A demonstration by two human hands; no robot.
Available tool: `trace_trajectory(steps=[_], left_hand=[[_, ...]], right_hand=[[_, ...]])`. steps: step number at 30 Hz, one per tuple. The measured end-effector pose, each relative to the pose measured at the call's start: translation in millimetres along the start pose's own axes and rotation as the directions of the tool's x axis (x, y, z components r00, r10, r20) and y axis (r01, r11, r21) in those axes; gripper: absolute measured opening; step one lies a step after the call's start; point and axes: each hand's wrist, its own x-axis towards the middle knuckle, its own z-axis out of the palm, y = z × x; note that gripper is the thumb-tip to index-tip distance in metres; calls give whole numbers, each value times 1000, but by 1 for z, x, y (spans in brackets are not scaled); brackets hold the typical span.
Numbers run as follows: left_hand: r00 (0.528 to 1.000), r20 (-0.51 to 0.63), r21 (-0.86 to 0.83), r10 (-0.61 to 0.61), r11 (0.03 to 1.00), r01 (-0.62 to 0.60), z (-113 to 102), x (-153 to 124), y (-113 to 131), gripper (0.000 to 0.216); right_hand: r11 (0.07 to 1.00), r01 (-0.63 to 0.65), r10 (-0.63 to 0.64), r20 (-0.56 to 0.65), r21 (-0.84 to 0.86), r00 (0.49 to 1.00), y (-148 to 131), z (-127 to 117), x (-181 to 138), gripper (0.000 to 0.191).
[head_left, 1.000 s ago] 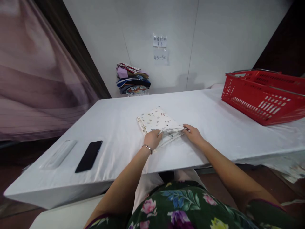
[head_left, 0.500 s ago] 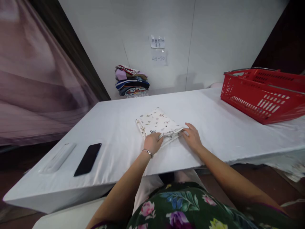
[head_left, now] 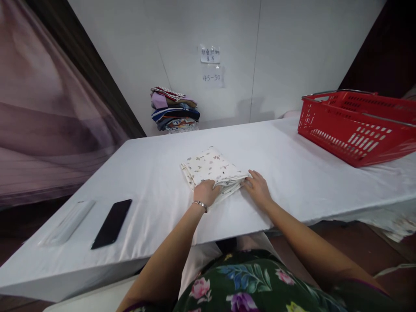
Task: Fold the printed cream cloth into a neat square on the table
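Observation:
A folded white cloth with small flower prints lies in the middle of the white table. My left hand, a bracelet on its wrist, grips the cloth's near edge with curled fingers. My right hand pinches the near right corner of the same cloth, fingers pressed against its layered edge.
A black phone and a clear flat case lie near the table's left front edge. A red plastic basket stands at the right. A stack of folded clothes sits against the back wall under two paper notes.
Both hands stay on the cloth's near edge. The camera has shifted a little, so everything sits slightly further left.

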Motion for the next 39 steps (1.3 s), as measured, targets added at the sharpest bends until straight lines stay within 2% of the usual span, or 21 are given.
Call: trace_trajectory(steps=[4,6,10,16,18,22,27,32,36,39], left_hand=[[998,-34,7,61,998,-61,2,-3,0,31],[997,-42,7,64,998,-64,3,-4,0,31],[999,-38,-29,33,999,-34,3,-4,0,32],[994,-12,-114,-108,988,106,1,-1,0,38],[993,-14,-123,-121,985,119,0,-1,1,38],[993,-8,-131,-120,984,118,-1,-1,2,39],[993,-28,-136,-114,985,110,0,-1,1,40],[993,-28,-116,-112,987,108,4,-1,1,40],[994,-49,-80,-94,993,90,6,-2,2,39],[994,-50,-65,-96,994,92,8,-2,1,39]], right_hand=[[958,-180,192,-34,221,981,-6,12,8,23],[941,-223,246,-63,254,967,-9,18,11,21],[974,-180,192,-71,140,979,-12,19,12,17],[996,-75,77,-39,45,996,-9,14,6,19],[994,-87,89,-35,60,995,-11,13,7,18],[974,-191,194,-12,124,981,-19,12,11,17],[967,-250,254,-61,55,965,-28,14,15,15],[946,-311,320,-100,89,942,-23,19,21,16],[948,-291,306,-113,130,945,-15,21,19,15],[973,-188,205,-133,132,970,-8,14,13,12]])
